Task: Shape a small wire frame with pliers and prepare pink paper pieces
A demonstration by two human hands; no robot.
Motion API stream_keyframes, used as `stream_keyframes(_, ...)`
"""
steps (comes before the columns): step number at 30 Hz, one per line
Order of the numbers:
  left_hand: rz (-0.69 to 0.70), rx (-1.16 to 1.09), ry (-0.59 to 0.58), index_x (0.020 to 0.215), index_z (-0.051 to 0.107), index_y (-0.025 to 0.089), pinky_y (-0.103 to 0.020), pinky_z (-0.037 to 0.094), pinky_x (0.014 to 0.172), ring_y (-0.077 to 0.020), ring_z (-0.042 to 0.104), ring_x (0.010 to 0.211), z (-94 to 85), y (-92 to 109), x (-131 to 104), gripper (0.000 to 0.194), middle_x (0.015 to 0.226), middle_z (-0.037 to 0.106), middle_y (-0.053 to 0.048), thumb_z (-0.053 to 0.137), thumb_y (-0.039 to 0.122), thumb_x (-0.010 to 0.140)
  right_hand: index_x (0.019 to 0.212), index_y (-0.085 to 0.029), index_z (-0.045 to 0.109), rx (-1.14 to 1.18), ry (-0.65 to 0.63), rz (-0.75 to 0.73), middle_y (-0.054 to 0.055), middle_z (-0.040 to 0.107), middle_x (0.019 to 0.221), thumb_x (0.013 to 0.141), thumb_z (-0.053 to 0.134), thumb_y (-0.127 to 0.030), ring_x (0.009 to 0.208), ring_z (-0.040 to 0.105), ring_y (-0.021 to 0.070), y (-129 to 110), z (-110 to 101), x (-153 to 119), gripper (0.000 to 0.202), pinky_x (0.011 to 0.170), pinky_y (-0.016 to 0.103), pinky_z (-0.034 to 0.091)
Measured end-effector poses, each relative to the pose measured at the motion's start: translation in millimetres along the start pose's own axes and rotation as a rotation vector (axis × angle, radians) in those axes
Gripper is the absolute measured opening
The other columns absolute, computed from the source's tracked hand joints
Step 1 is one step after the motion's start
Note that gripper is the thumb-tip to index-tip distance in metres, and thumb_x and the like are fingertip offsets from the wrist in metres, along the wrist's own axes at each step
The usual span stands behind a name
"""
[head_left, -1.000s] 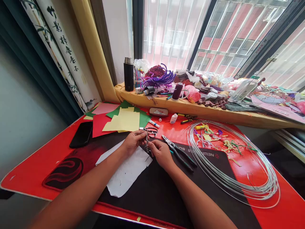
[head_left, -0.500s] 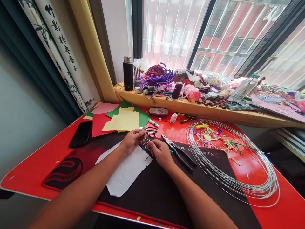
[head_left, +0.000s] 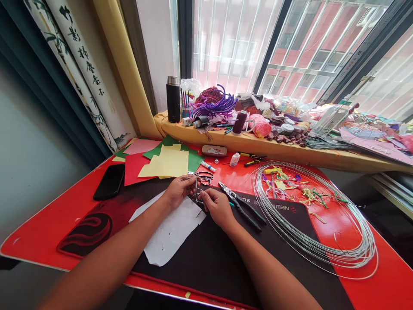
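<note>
Between my two hands is a small piece of bent silvery wire [head_left: 196, 189], its fine shape hard to make out. My left hand [head_left: 180, 189] pinches its upper end, fingers closed. With thumb and fingertips pressed together, my right hand [head_left: 217, 206] grips the lower right part of the wire. Beneath the left hand and forearm lies a white paper sheet [head_left: 167, 234] with a jagged right edge. Scissors [head_left: 206, 177] rest just beyond the fingers. Pliers with dark handles [head_left: 240, 204] lie right of my right hand.
A large wire coil [head_left: 361, 254] surrounds colourful scraps [head_left: 311, 196] on the right. Coloured paper [head_left: 167, 164] and a black phone [head_left: 109, 181] lie at left. A small white bottle [head_left: 235, 159] stands behind. The sill [head_left: 180, 128] holds yarn, a black thermos [head_left: 173, 101] and craft supplies.
</note>
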State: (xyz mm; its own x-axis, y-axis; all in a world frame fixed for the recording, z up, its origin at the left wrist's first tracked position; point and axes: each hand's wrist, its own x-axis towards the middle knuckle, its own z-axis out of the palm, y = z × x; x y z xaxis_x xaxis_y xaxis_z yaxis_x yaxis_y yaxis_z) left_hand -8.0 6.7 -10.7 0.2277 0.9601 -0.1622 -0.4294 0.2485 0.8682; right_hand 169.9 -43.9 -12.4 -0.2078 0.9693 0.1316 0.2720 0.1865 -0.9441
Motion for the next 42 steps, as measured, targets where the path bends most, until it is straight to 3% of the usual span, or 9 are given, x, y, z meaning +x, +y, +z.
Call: stream_keyframes(42,-0.022,-0.005,-0.012,0.086,0.076,0.012,-0.022,0.045,0.053,-0.012,0.061,0.06,-0.6,-1.0,0.6,0.035,0.075,0.071,-0.005,0.092,0.037,0.069,0.083,-0.02,0.072,-0.064,-0.009,-0.019,-0.003,0.056,0.053,0.1,0.053,-0.051,0.051,0.049,0.014,-0.5,-0.5,-1.1,0.04,0.052,0.025,0.036)
